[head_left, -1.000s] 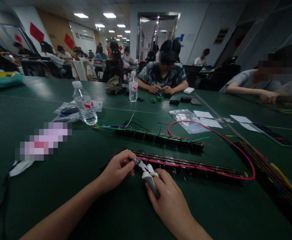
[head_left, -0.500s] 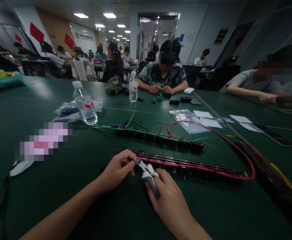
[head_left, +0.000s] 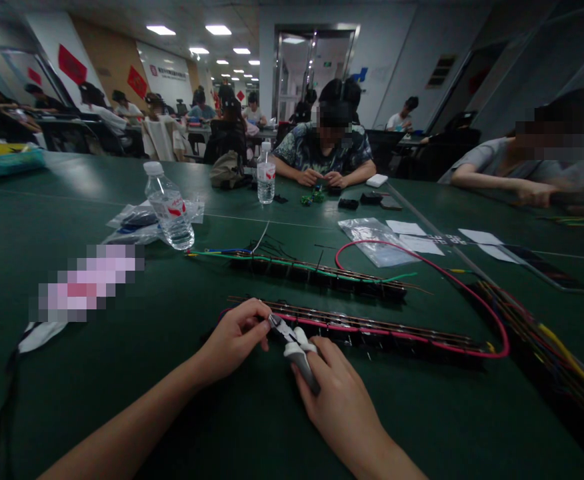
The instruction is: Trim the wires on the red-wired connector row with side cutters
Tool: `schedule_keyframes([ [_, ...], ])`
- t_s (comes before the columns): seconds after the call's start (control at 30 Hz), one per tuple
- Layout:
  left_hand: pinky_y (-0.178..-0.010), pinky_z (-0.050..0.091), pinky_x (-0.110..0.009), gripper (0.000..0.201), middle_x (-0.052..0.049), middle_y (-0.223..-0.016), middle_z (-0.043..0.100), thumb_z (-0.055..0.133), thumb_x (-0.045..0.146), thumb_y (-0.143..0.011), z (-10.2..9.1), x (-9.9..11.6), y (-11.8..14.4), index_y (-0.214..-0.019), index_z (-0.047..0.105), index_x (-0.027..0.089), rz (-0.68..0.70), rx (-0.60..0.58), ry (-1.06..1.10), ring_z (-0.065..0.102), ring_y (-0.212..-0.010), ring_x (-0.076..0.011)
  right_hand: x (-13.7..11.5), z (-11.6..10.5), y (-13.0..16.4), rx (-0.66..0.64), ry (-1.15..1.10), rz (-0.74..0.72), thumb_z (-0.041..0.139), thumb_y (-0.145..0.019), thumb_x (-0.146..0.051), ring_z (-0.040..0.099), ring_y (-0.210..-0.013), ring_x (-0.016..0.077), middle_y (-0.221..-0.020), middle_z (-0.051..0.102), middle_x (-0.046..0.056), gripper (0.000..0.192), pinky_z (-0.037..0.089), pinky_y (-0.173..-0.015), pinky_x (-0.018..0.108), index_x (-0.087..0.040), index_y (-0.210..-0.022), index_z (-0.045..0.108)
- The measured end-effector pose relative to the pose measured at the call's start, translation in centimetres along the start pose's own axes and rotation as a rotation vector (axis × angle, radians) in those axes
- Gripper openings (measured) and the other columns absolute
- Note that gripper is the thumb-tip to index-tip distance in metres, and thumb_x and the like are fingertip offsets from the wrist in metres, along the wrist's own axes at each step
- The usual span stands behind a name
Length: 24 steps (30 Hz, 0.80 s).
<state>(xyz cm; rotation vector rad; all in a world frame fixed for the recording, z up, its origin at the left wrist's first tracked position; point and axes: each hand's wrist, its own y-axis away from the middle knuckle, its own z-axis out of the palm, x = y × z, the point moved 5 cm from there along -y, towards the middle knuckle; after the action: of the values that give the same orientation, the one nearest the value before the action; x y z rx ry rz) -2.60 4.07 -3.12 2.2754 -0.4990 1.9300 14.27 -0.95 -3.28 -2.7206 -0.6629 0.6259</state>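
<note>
Head view: small cutters [head_left: 292, 341] with pale handles sit low centre, nose pointing to 10 o'clock at the left end of the near terminal strip [head_left: 367, 330], a long dark rail with a pink wire [head_left: 452, 280] running along it and looping back at 2 o'clock. Right hand [head_left: 339, 403] wraps the handles, fingers closed round them; left hand [head_left: 235, 340] pinches something at the nose tip, too small to make out. The cutters look light and rigid, best held well back on the handles; the wire looks limp and thin, likely to slip unless pinched close to the blades. At 12 o'clock lies a second strip [head_left: 317, 273] with a green wire; at 10 o'clock, a water bottle [head_left: 169, 210]; all on the green table [head_left: 122, 373].
</note>
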Motion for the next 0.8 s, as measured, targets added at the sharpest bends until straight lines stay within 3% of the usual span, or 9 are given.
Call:
schedule_keyframes([
  [0.53, -0.061, 0.047, -0.026, 0.008, -0.001, -0.089, 0.054, 0.053, 0.019, -0.09, 0.06, -0.02, -0.03, -0.087, 0.058, 0.015, 0.001, 0.008, 0.034, 0.06, -0.062, -0.0096, -0.05, -0.06, 0.03, -0.014, -0.02, 0.018, 0.054, -0.086, -0.012, 0.061, -0.092, 0.0236, -0.104, 0.061, 0.011, 0.012, 0.054, -0.079, 0.039, -0.018, -0.092, 0.063],
  [0.8, -0.062, 0.047, -0.026, 0.009, -0.001, -0.092, 0.055, 0.053, 0.023, -0.091, 0.0, -0.1, 0.01, -0.088, 0.058, 0.016, 0.004, 0.013, 0.021, 0.061, -0.062, -0.0092, -0.09, -0.4, 0.24, -0.007, -0.006, 0.027, 0.052, -0.072, -0.004, 0.057, -0.097, 0.0273, -0.113, 0.058, 0.012, 0.034, 0.052, -0.083, 0.045, -0.019, -0.101, 0.06],
])
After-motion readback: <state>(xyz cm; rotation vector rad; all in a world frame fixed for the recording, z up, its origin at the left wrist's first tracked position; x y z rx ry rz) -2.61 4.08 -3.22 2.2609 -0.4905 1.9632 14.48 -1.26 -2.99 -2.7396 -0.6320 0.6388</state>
